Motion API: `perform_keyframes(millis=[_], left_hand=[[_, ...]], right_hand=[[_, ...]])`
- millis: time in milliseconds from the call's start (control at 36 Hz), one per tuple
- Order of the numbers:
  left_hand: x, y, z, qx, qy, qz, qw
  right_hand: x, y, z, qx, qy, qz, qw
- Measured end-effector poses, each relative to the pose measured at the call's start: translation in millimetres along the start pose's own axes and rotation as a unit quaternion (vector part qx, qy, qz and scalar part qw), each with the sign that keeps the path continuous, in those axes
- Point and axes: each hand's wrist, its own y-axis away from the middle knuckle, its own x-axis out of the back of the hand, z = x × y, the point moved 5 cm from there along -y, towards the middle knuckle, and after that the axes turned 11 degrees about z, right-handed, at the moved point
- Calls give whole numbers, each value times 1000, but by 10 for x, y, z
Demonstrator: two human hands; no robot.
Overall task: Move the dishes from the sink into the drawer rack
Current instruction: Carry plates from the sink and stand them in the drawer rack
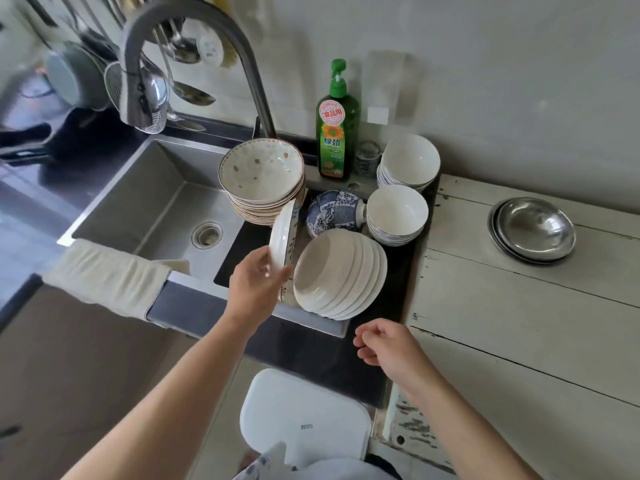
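My left hand (254, 284) grips a white plate with a patterned rim (281, 235), held on edge above the right part of the steel sink (138, 202). Behind the plate rises a tilted stack of flowered bowls (261, 178). To its right several cream plates (341, 275) lean on edge. A blue-and-white bowl (332, 211) lies on its side behind them. Two stacks of white bowls (396, 213) (408, 164) stand at the right. My right hand (384, 344) hovers empty with loosely curled fingers near the sink's front right corner. No drawer rack is in view.
A curved faucet (194, 46) arches over the sink. A green soap bottle (337, 126) and a glass (367, 157) stand at the back. Steel dishes (533, 230) rest on the white wooden counter (519, 323). A cloth (107, 275) drapes over the sink's front edge. Utensils hang at the back left.
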Motion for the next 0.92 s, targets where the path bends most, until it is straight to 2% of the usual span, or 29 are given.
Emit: perform_keyframes(millis=[111,194,250,333,417,500,556,667,806,917], left_hand=[[328,402,71,13,89,33,995],[591,733,-84,104,223,80,966],[727,913,-250,179,292,116,932],[889,1126,-485,277,373,172,869],[973,1263,-704,342,419,218,813],[1015,1370,-845,375,442,236,780],[1032,1427,-897,381,450,232,774],[1056,1499,-984,389,452,233,768],[1089,1609,-1048,394,451,236,765],[1101,1671,-1043,388,439,232,777]], right_hand=[[-66,-17,9,24,58,-2,998],[-168,-59,-50,89,158,-13,983],[-275,-98,-183,171,258,-20,951],[-464,-194,-495,331,380,-30,863],[-660,-353,-782,479,507,-58,714],[-729,-577,-981,503,637,-79,578],[-717,-724,-1079,487,692,-105,522],[-664,-867,-1220,481,714,-143,489],[-681,-751,-1266,533,711,-126,441],[-620,-682,-1254,560,699,-107,432]])
